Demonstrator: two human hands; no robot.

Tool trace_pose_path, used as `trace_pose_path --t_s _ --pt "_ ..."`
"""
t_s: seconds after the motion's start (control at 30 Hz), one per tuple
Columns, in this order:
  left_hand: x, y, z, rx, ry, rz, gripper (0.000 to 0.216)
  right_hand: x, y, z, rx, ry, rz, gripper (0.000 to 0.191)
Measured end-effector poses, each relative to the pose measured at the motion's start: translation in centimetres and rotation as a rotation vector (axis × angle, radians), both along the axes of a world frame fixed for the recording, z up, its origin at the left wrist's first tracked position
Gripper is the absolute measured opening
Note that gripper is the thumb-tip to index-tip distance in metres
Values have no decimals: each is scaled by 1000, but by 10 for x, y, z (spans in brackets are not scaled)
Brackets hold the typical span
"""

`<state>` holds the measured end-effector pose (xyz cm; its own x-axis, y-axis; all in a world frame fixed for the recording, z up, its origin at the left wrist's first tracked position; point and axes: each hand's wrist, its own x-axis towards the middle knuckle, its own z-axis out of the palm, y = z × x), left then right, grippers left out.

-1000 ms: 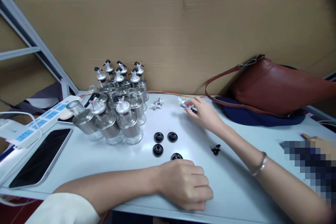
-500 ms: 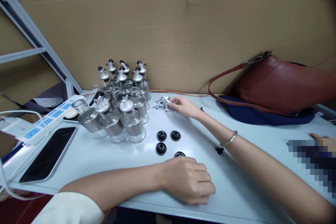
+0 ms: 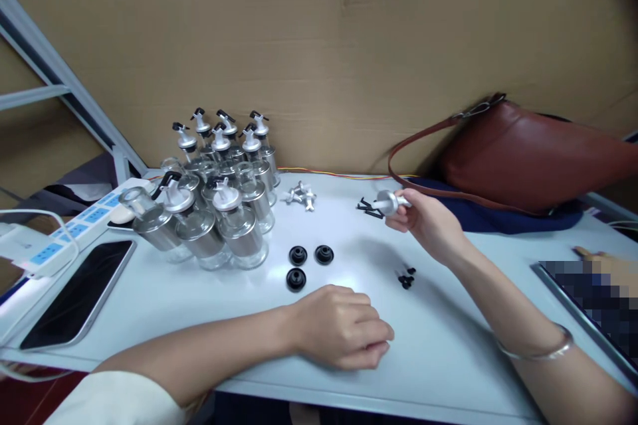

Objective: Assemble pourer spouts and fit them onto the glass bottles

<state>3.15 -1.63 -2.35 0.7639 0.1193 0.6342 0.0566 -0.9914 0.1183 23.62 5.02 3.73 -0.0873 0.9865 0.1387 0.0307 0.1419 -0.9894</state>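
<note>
My right hand (image 3: 431, 226) is raised a little over the white table (image 3: 448, 358) and pinches a silver pour spout (image 3: 386, 202) with a black tip pointing left. My left hand (image 3: 343, 327) rests on the table near the front edge, fingers curled under; whatever it holds is hidden. Three black round caps (image 3: 309, 264) lie just beyond it. A few small black parts (image 3: 406, 277) lie below my right hand. Two more silver spouts (image 3: 299, 196) lie further back. A cluster of several glass bottles with silver collars and spouts (image 3: 219, 202) stands at the left.
A phone (image 3: 74, 302) lies at the front left beside a white power strip (image 3: 70, 232). A brown leather bag (image 3: 523, 159) on dark blue cloth sits at the back right. A cardboard wall stands behind the table. Another person's hand (image 3: 603, 269) shows at the right edge.
My right hand reached to the silver spouts by the bottles, then drew back to the right holding one spout in the air. My left hand stayed put; the fourth black cap is now hidden.
</note>
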Motion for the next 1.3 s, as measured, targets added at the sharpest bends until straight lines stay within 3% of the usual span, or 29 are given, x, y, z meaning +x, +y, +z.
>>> trace_pose_path --t_s 0.2,0.33,0.4,0.47,0.53,0.7,0.8,0.87,0.93,1.03,1.13,1.3 --pt "-7 10 1 108 192 76 17 12 -12 2 -108 36 89 49" --pt "-10 16 6 183 203 212 16 23 -14 -2 -139 46 112 50" --pt "-9 11 7 234 161 165 16 25 -15 -5 -135 52 130 49" --pt "-7 4 7 249 128 14 13 26 -15 -7 -132 48 165 48" --pt "-4 -2 5 164 161 -78 11 24 -15 -8 -137 43 199 48" --pt "-4 0 6 -369 226 81 18 20 -18 -5 -159 36 255 52" --pt "-5 2 7 -761 133 150 12 22 -20 -6 -202 -13 350 56" --pt "-4 1 6 -1037 13 196 23 24 -21 -6 -248 -84 455 56" --pt "-3 0 4 -1197 -104 169 36 23 -22 -7 -287 -172 561 54" --pt "-2 0 5 -1230 -166 90 46 18 -24 -5 -314 -270 663 54" --pt "-3 2 7 -1170 -118 80 39 11 -26 -2 -319 -302 688 54" --pt "-7 5 5 -946 -117 -1 41 1 -29 2 -308 -318 647 51"
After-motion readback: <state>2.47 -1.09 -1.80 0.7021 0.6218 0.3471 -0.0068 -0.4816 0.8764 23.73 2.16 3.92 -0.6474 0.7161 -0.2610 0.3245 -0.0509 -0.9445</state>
